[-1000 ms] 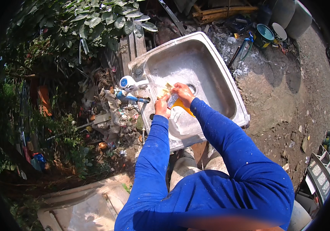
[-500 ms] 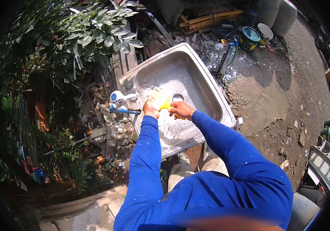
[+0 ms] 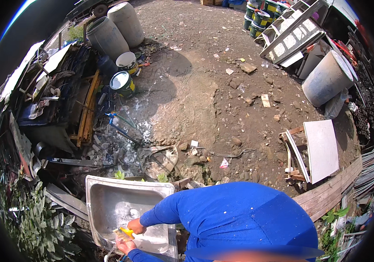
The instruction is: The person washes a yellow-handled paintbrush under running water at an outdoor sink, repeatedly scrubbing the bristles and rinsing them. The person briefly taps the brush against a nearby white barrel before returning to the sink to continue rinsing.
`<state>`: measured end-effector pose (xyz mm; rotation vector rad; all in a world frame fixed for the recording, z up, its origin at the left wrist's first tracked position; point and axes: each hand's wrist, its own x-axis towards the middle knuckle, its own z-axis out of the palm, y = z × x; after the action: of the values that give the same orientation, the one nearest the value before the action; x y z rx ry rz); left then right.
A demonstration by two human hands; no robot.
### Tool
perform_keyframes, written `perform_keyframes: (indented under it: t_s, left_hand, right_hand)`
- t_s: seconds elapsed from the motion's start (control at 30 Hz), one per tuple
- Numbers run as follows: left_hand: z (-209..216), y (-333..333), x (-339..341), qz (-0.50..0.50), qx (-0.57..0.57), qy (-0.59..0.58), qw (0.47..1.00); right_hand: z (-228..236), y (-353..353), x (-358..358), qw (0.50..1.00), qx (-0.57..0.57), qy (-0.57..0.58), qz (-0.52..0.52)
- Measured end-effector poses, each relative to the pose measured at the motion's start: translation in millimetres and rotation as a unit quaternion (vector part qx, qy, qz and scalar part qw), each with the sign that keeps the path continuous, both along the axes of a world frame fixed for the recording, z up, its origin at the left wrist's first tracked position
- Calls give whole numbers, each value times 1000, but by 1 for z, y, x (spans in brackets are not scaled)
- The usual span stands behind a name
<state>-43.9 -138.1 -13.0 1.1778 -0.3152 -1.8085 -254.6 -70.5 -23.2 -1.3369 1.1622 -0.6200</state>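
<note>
In the lower left, my right hand (image 3: 137, 225) is closed round the yellow handle of what looks like a paintbrush (image 3: 128, 231). My left hand (image 3: 126, 246) is at the brush's other end, its fingers curled against the pale bristles; the exact grip is partly hidden. Both hands are over a worn metal sink (image 3: 104, 209), inside its basin. White residue and a round drain hole (image 3: 133, 213) show on the basin floor. At the sink's near left corner, the tap is cut off by the dark rim of the view.
A blue standpipe (image 3: 121, 131) rises beyond the sink, near two paint buckets (image 3: 122, 83) and two large drums (image 3: 107, 38). Leafy plants (image 3: 49, 218) crowd the left. Rubble and stones (image 3: 248, 67) dot the dirt ground. A white board (image 3: 321, 150) and wooden plank (image 3: 331, 190) stand right.
My view has swung up and right, so the sink and hands now sit lower left and more of the yard shows. Both hands stay at the brush over the basin.
</note>
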Motion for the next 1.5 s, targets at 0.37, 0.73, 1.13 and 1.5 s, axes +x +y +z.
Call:
perform_keyframes:
  t_s: [0.37,0.73,1.13,1.5]
  left_hand:
    - [-18,-9,23,-85,-38,-102,990]
    - [29,62,19,-93,-60,-206,972]
    - [40,278,208,71,-10,-301,951]
    - [-45,548,158,374,132,-287,872]
  right_hand:
    - [51,41,2,985,-122,106,-67]
    - [86,21,52,974,-100,94,-183]
    - [21,-49,118,856,314,-330,-245]
    - [-20,-117,128,846,319,-403,-142]
